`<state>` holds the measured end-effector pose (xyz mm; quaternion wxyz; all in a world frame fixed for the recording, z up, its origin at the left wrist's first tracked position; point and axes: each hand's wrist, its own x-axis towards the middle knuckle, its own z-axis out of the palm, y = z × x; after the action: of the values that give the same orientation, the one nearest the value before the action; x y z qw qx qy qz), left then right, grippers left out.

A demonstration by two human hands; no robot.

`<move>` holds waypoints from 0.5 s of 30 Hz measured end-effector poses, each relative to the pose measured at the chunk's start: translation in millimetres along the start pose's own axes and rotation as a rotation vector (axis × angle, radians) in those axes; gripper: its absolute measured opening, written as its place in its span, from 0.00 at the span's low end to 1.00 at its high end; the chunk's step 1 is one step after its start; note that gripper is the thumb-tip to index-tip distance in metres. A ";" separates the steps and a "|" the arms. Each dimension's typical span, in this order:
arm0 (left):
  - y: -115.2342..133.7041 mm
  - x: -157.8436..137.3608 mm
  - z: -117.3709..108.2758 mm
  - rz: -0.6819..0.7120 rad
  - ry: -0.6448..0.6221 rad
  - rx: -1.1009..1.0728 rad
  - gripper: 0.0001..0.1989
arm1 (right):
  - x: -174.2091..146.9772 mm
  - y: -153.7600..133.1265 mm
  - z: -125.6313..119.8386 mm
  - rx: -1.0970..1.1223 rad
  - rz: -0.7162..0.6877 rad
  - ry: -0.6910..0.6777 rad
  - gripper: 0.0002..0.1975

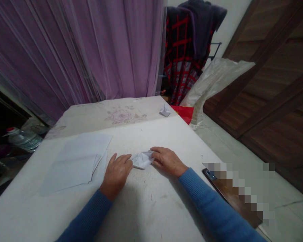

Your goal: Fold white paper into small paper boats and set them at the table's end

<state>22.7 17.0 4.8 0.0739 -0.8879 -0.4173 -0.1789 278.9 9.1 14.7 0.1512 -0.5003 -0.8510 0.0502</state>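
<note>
A small piece of folded white paper (142, 160) with creases lies on the white table between my two hands. At its left corner, my left hand (117, 174) holds the edge with closed fingertips. The fingers of my right hand (168, 162) are bent around the right end of the same paper, and part of that end is hidden beneath them. Farther off, near the table's right edge, stands a finished-looking folded paper shape (165, 111) with a pointed top. A stack of flat white sheets (75, 161) lies to the left of my left hand.
The table (151, 208) carries a flower-patterned cover (91, 114) at its far end. A phone (224, 191) lies at the right edge, partly pixelated. Past the left edge is a clear plastic bottle (24, 138); a purple curtain (116, 50) hangs behind.
</note>
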 end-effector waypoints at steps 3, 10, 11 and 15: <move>8.5 0.1 -2.4 -0.015 0.016 -0.007 0.08 | 1.7 -3.8 -4.8 -0.049 -0.055 -0.016 0.11; 29.8 5.6 -3.0 0.048 0.010 -0.005 0.05 | 12.5 -19.5 -10.4 -0.127 -0.228 -0.056 0.06; 30.8 6.3 -1.6 0.049 0.008 -0.006 0.05 | 13.3 -21.0 -9.0 -0.123 -0.237 -0.060 0.07; 30.6 7.8 2.7 0.032 -0.009 -0.019 0.05 | 14.3 -22.8 -1.6 -0.105 -0.213 -0.075 0.09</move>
<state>51.5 3.7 5.9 0.0665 -0.8959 -0.4018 -0.1774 253.9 10.1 24.5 0.0973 -0.4119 -0.9060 0.0079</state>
